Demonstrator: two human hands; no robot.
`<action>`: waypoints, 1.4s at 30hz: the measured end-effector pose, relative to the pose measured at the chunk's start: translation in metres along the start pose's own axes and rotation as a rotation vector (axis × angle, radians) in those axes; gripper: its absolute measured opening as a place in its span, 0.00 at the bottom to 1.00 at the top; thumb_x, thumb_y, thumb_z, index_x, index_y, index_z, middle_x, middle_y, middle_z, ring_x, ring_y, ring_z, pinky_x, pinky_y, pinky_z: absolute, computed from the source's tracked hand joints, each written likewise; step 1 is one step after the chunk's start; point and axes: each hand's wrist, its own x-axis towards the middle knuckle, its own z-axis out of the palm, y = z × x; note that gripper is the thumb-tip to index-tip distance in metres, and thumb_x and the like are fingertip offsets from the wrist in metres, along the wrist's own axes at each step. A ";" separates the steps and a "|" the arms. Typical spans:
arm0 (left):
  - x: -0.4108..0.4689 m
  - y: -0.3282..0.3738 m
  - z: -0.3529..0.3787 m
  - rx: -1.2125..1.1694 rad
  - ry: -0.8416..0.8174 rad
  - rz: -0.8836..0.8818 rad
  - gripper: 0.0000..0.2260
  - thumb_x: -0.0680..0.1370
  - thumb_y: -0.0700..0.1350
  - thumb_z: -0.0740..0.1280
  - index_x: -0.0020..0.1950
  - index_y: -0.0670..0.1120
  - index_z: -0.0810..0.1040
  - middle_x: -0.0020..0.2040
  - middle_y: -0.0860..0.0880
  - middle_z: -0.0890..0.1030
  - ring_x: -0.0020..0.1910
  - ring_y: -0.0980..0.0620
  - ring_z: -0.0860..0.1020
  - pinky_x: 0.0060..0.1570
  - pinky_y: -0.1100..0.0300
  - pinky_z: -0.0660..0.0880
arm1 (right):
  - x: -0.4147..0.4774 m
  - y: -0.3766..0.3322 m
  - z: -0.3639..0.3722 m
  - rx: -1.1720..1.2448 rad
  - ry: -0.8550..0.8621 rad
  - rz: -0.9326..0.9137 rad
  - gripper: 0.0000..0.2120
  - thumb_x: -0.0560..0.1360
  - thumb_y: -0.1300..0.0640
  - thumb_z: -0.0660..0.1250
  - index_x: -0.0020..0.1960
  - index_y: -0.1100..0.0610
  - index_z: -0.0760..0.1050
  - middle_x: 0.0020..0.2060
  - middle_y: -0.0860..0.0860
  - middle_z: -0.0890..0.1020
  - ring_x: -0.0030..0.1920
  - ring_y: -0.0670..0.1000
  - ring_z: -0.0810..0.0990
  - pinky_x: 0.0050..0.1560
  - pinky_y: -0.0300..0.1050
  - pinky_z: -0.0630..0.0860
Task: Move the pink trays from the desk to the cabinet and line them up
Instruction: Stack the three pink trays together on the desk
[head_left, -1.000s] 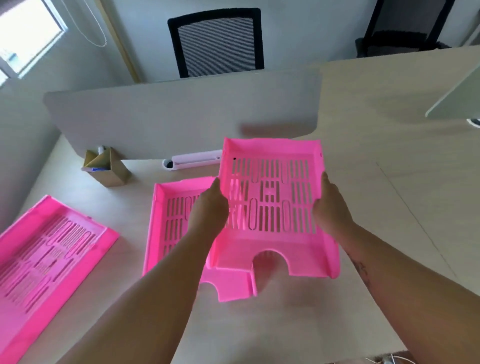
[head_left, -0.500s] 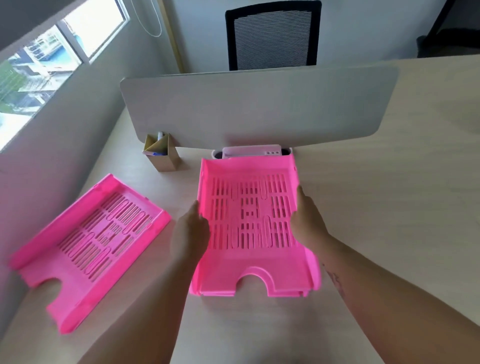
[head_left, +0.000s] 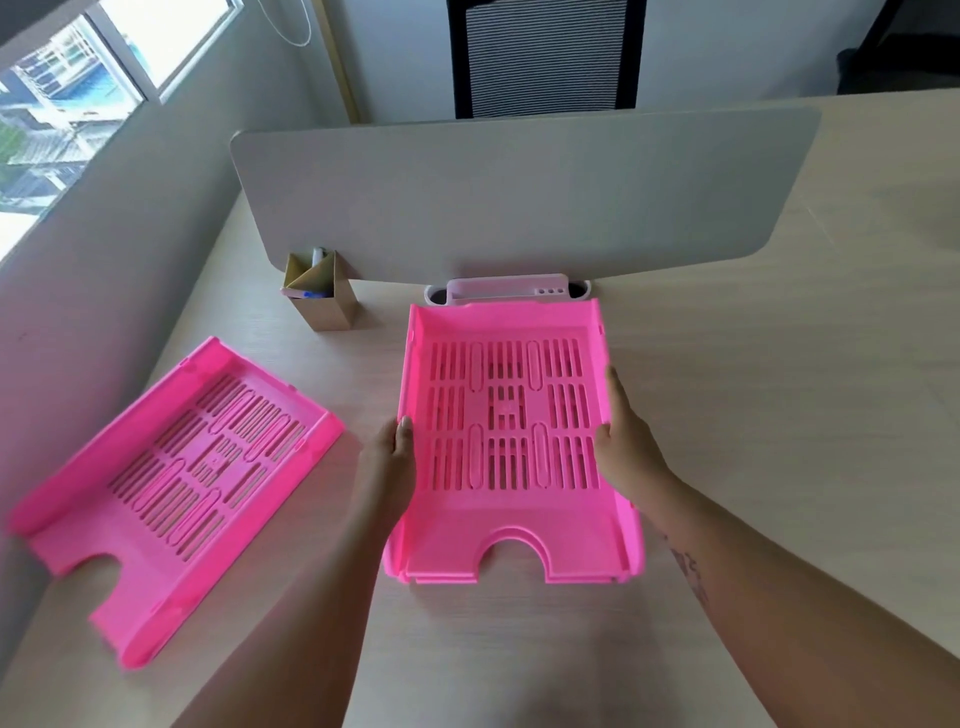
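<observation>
Gripping a slotted pink plastic letter tray (head_left: 511, 415) from both sides, the left hand (head_left: 390, 462) presses against its left wall with the thumb hooked over the rim, and the right hand (head_left: 626, 447) clasps the right wall, fingers wrapped round the edge. This tray sits nested on another pink tray (head_left: 638, 545), whose edges peek out beneath at 6 o'clock and along the right side, both resting on the pale wood-grain desk (head_left: 753, 415). At 9 o'clock from the stack, well apart, a second slotted pink plastic tray (head_left: 176, 478) lies angled beside the grey wall. At 12 o'clock, a white plastic desk organiser (head_left: 506, 287) stands just beyond the held tray's far end, against the grey rounded divider panel (head_left: 519, 192). At 11 o'clock stands a tan cardboard pen holder (head_left: 324, 299).
</observation>
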 end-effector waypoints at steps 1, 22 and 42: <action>0.000 0.001 0.000 0.002 0.000 -0.003 0.20 0.85 0.51 0.50 0.55 0.43 0.80 0.45 0.41 0.83 0.41 0.47 0.80 0.35 0.59 0.70 | 0.001 0.000 -0.001 0.001 0.000 -0.001 0.39 0.80 0.69 0.54 0.80 0.45 0.38 0.32 0.47 0.69 0.23 0.45 0.64 0.20 0.37 0.62; -0.025 -0.024 0.008 -0.212 -0.197 -0.159 0.28 0.82 0.59 0.51 0.54 0.41 0.82 0.45 0.40 0.84 0.43 0.41 0.83 0.43 0.48 0.81 | -0.017 0.018 -0.001 -0.064 0.077 0.038 0.31 0.84 0.59 0.51 0.80 0.52 0.39 0.30 0.51 0.71 0.23 0.48 0.66 0.22 0.43 0.65; -0.018 -0.078 -0.191 0.357 0.331 -0.028 0.20 0.79 0.51 0.65 0.67 0.41 0.76 0.65 0.42 0.79 0.62 0.44 0.78 0.62 0.49 0.74 | -0.023 -0.178 0.115 -0.264 -0.042 -0.610 0.31 0.76 0.58 0.62 0.76 0.66 0.60 0.72 0.62 0.68 0.72 0.61 0.66 0.70 0.54 0.64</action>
